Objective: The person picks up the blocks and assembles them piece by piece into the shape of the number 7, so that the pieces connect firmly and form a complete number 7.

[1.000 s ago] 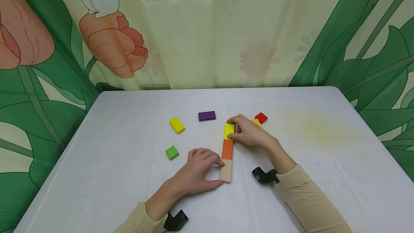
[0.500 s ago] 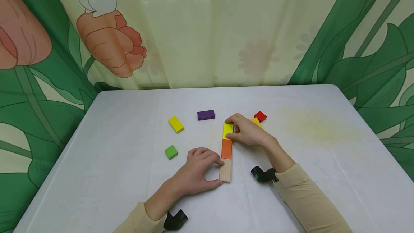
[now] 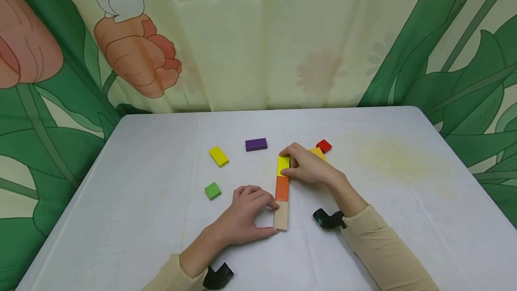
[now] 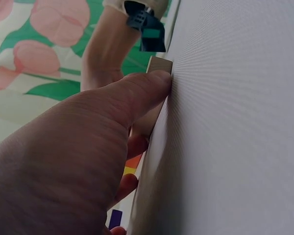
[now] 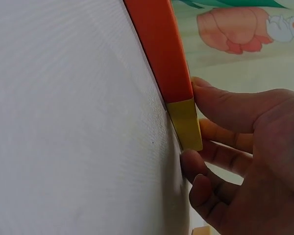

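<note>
Three blocks lie end to end in a straight row in the head view: a plain wooden block (image 3: 281, 215) nearest, an orange block (image 3: 282, 188) in the middle, a yellow block (image 3: 283, 165) farthest. My left hand (image 3: 247, 217) holds the wooden block between thumb, at its near end, and index finger, on its left side. In the left wrist view the thumb covers part of that wooden block (image 4: 160, 64). With thumb and fingers my right hand (image 3: 308, 163) pinches the yellow block. The right wrist view shows the yellow block (image 5: 186, 125) flush against the orange block (image 5: 161, 49), fingertips at its far end.
Left of the row lie a second yellow block (image 3: 219, 156) and a green block (image 3: 212, 191). A purple block (image 3: 256, 144) sits farther back. Behind my right hand are a red block (image 3: 324, 146) and a partly hidden yellow-orange block (image 3: 319, 154). A white cloth (image 3: 121, 219) covers the table.
Both hands keep their places on the row, and the blocks stay put. Only a slight shift of the head view shows.
</note>
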`<state>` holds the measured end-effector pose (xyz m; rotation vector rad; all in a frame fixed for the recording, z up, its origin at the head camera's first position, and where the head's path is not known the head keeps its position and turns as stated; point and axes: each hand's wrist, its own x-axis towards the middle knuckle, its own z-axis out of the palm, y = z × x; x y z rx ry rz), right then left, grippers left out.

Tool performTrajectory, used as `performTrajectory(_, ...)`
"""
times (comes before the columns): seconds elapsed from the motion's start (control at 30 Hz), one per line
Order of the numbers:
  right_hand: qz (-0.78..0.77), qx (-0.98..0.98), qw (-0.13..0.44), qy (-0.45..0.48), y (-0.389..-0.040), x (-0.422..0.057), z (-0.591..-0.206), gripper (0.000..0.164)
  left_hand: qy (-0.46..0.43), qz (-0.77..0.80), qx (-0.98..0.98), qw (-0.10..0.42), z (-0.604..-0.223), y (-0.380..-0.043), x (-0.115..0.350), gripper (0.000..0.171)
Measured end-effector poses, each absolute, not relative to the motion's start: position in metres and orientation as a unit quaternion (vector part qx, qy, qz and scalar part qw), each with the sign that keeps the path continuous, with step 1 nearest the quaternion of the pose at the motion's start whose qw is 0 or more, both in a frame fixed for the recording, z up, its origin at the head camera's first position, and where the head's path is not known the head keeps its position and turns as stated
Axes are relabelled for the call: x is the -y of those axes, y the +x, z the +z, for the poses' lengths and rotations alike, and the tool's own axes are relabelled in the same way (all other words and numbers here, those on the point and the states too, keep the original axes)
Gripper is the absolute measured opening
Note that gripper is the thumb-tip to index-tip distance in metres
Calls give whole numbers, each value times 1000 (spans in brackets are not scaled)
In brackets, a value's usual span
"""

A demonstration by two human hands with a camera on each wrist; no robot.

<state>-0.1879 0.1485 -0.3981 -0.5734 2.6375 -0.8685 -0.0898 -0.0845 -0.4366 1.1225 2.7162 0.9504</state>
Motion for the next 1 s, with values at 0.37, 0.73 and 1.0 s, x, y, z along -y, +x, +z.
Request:
performTrajectory(0.37,-299,-918,154,-211,-183,-147,-400,44,368,310,-876,33,-438,-86,85,38)
performTrajectory(0.73,-294,-919,162,-208,-179,-146,-398,42,375,314,-872,31,-437,-82,85,39)
performTrajectory(1.0,-293,-919,167,-203,-181,-148,-396,45,381,308,-871,16,-437,-82,84,41)
